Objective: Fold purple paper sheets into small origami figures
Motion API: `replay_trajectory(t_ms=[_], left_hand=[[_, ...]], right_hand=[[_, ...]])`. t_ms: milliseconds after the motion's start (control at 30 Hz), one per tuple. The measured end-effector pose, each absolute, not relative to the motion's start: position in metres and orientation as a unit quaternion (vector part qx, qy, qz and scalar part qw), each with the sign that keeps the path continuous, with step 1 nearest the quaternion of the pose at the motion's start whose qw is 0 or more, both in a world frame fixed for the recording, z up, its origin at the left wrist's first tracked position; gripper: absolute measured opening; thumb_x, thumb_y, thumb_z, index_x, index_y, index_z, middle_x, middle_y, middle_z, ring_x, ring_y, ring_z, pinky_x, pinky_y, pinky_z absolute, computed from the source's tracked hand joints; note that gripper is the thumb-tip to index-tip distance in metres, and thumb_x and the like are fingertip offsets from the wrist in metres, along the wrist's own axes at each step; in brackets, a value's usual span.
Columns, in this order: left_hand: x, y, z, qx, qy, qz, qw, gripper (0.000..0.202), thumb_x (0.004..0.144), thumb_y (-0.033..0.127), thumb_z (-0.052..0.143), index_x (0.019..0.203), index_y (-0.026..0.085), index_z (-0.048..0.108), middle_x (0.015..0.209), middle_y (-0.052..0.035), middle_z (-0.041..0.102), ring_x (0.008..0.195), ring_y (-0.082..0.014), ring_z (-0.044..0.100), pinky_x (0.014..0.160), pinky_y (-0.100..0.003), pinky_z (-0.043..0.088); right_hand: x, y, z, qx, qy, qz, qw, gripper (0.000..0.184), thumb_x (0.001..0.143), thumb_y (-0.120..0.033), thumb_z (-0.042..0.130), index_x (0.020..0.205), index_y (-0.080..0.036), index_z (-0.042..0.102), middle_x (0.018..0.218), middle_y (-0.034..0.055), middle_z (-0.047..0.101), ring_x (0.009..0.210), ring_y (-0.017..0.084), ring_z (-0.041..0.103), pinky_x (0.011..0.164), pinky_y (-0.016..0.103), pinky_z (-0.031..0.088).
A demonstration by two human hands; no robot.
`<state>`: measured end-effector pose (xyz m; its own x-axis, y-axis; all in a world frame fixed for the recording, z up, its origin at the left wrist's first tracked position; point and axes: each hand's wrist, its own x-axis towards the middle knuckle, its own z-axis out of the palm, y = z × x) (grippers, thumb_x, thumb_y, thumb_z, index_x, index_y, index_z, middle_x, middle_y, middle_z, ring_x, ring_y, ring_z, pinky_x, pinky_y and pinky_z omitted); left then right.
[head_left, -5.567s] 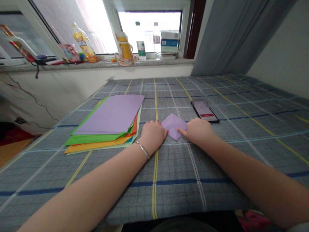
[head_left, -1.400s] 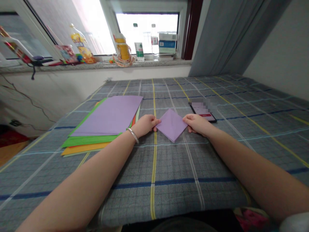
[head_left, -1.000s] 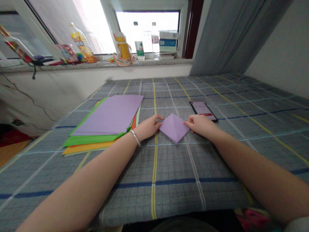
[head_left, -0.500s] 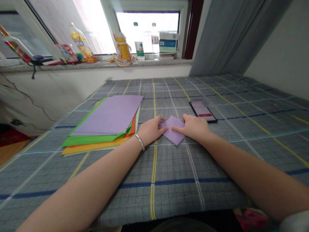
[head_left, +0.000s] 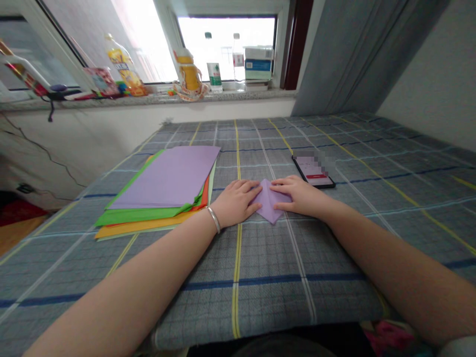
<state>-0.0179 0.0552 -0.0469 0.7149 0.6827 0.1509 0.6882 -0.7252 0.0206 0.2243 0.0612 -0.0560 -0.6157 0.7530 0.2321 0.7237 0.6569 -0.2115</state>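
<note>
Plaid cloth point(head_left: 267, 253) before a window point(head_left: 223, 39): fingers parted, the left hand point(head_left: 236, 202) and right hand point(head_left: 303, 196) lie on opposite sides of a folded purple sheet point(head_left: 267, 201), apparently keeping it flat; a paper stack point(head_left: 169, 178) sits left, a phone point(head_left: 309, 168) beyond the right hand, seemingly for viewing.

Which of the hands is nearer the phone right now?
Right. The right hand is just on the wearer's side of the phone; the left hand is farther off to the left, at the folded purple paper's left side.
</note>
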Motion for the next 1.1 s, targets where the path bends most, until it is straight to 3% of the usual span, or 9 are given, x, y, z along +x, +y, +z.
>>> replay_trajectory(t_ms=[167, 333, 467, 633, 833, 967, 1100], left_hand=[[-0.016, 0.053, -0.047, -0.927, -0.375, -0.009, -0.015, 0.065, 0.095, 0.052, 0.036, 0.148, 0.015, 0.029, 0.155, -0.0131, 0.029, 0.143, -0.0320, 0.024, 0.114, -0.052, 0.017], [-0.017, 0.053, -0.048, -0.937, -0.348, -0.024, -0.026, 0.082, 0.088, 0.063, 0.043, 0.150, 0.012, 0.024, 0.156, -0.0179, 0.022, 0.144, -0.0322, 0.021, 0.115, -0.049, 0.019], [-0.018, 0.056, -0.048, -0.955, -0.288, -0.066, 0.004, 0.073, 0.087, 0.062, 0.048, 0.143, 0.015, 0.041, 0.152, -0.0145, 0.035, 0.142, -0.0312, 0.028, 0.115, -0.047, 0.022], [-0.018, 0.060, -0.042, -0.970, -0.224, -0.091, 0.017, 0.056, 0.088, 0.056, 0.052, 0.126, 0.015, 0.059, 0.130, -0.0129, 0.059, 0.121, -0.0266, 0.052, 0.107, -0.040, 0.037], [-0.016, 0.055, -0.036, -0.973, -0.205, -0.101, 0.011, 0.045, 0.091, 0.051, 0.051, 0.111, 0.013, 0.065, 0.115, -0.0115, 0.065, 0.105, -0.0234, 0.060, 0.098, -0.037, 0.045], [-0.015, 0.053, -0.033, -0.976, -0.191, -0.106, -0.001, 0.038, 0.094, 0.045, 0.048, 0.106, 0.015, 0.066, 0.110, -0.0106, 0.066, 0.100, -0.0213, 0.061, 0.093, -0.035, 0.047], [-0.013, 0.052, -0.033, -0.976, -0.191, -0.110, -0.003, 0.032, 0.097, 0.036, 0.042, 0.106, 0.017, 0.067, 0.108, -0.0089, 0.068, 0.100, -0.0192, 0.062, 0.094, -0.034, 0.047]], right_hand=[[0.230, 0.060, -0.054, -0.401, -0.903, 0.062, 0.139, 0.066, 0.074, -0.052, 0.070, 0.130, -0.019, 0.060, 0.138, 0.0119, 0.054, 0.125, 0.031, 0.046, 0.107, 0.047, 0.035], [0.233, 0.057, -0.050, -0.374, -0.913, 0.070, 0.147, 0.066, 0.067, -0.052, 0.076, 0.127, -0.026, 0.063, 0.137, 0.0101, 0.055, 0.127, 0.031, 0.044, 0.107, 0.049, 0.035], [0.234, 0.056, -0.046, -0.347, -0.924, 0.069, 0.147, 0.058, 0.066, -0.049, 0.079, 0.119, -0.029, 0.068, 0.130, 0.0092, 0.060, 0.125, 0.030, 0.045, 0.105, 0.048, 0.037], [0.233, 0.054, -0.041, -0.322, -0.932, 0.067, 0.150, 0.048, 0.070, -0.047, 0.076, 0.115, -0.031, 0.070, 0.128, 0.0071, 0.063, 0.118, 0.030, 0.050, 0.101, 0.048, 0.039], [0.228, 0.048, -0.034, -0.335, -0.923, 0.088, 0.168, 0.059, 0.066, -0.045, 0.079, 0.119, -0.023, 0.065, 0.122, 0.0105, 0.062, 0.112, 0.028, 0.055, 0.096, 0.042, 0.043], [0.227, 0.047, -0.032, -0.343, -0.920, 0.117, 0.147, 0.042, 0.067, -0.044, 0.079, 0.103, -0.023, 0.070, 0.105, 0.0074, 0.067, 0.098, 0.024, 0.060, 0.087, 0.036, 0.046], [0.227, 0.047, -0.033, -0.340, -0.920, 0.123, 0.152, 0.037, 0.070, -0.043, 0.077, 0.101, -0.025, 0.073, 0.106, 0.0072, 0.068, 0.102, 0.024, 0.060, 0.091, 0.037, 0.045]])
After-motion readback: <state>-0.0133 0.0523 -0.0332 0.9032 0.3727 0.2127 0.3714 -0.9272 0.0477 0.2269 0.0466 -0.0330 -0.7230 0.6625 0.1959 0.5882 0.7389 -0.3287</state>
